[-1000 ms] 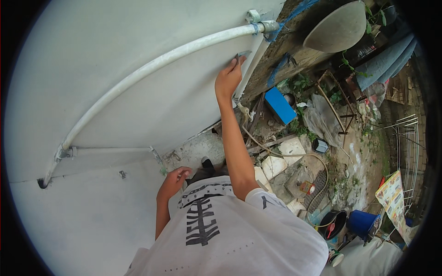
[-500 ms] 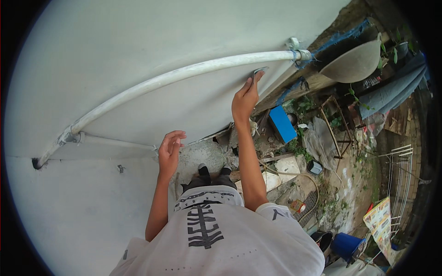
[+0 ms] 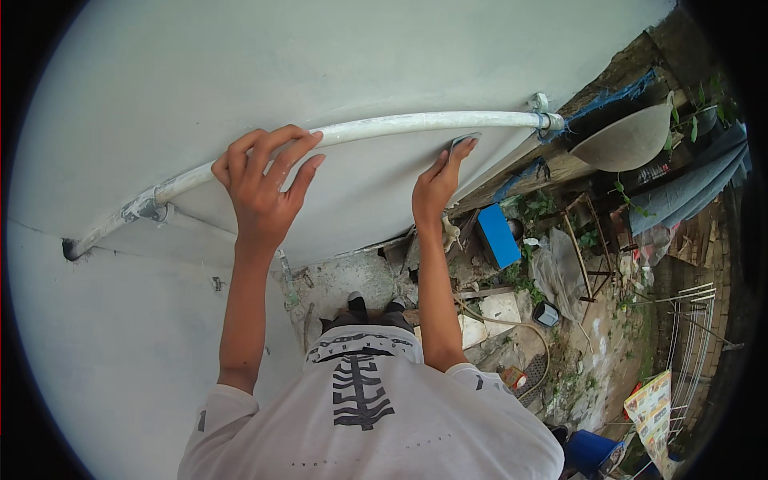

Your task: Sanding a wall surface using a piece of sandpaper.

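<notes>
Through the head camera, I see my left hand [image 3: 264,188] with its fingers parted and curved over the white, round, plastic-looking pipe [image 3: 424,122], thumb apart from it; I judge the touch is for balance. The pipe crosses the wall from near its left corner to its right edge. My right hand [image 3: 434,186] pinches a thin, grey, flat piece [image 3: 460,140] below the pipe, near that right edge, perhaps held flat to follow the surface; I cannot tell whether it touches. The pale, smooth-coated wall [image 3: 280,64] meets a rough grey concrete floor [image 3: 344,276]. Beyond its right edge lies a cluttered yard: a bright-blue rectangular box [image 3: 499,237], a grey rounded basin [image 3: 628,138], a white-barred metal rack [image 3: 692,352].
</notes>
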The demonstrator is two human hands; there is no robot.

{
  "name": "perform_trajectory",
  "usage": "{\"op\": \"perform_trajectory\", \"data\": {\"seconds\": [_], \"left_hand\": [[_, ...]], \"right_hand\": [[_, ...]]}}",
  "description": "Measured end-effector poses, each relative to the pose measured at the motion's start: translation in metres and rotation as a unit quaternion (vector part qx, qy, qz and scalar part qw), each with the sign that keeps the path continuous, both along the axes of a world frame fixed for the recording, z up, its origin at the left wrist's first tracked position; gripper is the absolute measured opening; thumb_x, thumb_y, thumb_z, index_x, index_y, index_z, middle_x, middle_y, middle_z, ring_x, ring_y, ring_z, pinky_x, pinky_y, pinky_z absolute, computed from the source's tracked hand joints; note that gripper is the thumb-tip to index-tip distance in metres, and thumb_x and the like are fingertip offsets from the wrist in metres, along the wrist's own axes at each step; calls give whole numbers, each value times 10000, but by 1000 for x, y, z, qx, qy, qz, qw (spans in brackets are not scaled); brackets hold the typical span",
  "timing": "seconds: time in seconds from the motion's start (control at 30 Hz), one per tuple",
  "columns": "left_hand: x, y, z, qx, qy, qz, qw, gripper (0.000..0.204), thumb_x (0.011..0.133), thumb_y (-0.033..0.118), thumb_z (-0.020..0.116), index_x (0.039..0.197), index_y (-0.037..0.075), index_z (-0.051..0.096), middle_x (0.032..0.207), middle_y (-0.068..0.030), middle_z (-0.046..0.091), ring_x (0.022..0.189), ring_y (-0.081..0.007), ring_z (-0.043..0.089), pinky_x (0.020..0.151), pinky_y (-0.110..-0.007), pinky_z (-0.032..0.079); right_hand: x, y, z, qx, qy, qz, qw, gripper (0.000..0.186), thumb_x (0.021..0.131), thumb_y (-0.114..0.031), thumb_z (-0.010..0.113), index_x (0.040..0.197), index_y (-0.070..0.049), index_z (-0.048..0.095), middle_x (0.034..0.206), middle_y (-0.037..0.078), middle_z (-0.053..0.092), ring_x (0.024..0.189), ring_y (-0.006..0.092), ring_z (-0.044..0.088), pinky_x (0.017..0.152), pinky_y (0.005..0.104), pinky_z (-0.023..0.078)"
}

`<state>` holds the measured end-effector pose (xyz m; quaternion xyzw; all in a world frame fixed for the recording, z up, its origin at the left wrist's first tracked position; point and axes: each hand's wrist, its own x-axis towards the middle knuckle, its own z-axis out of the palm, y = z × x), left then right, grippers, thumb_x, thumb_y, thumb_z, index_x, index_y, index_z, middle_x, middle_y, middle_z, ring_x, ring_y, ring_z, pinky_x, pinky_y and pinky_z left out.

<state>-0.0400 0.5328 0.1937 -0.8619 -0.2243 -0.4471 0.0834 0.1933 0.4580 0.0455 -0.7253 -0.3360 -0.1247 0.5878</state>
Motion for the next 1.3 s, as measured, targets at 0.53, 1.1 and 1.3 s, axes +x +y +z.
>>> {"op": "perform_trajectory", "data": {"seconds": [0.53,1.1,1.3], "left_hand": [[4,3,-19,29,-70,55,996,265,809,155,802,1063,225,772,1047,150,701,978,-90,511,926,-305,292],[9,10,-25,27,-83,48,995,221,881,350,730,1078,256,766,1053,181,683,1002,-85,476,955,-318,240],[9,8,-24,30,-75,45,996,187,916,255,679,1081,223,762,1059,141,693,1024,-105,473,974,-331,241]], "right_hand": [[-104,29,30,4,-89,112,990,668,846,128,462,1484,132,265,1536,369,244,1472,495,164,1199,585,130],[-115,38,30,21,-87,191,977,655,853,152,436,1490,110,293,1575,342,179,1487,461,146,1220,505,158],[-97,35,23,60,-26,78,995,715,834,184,445,1510,109,223,1556,365,193,1474,486,153,1206,535,183]]}}
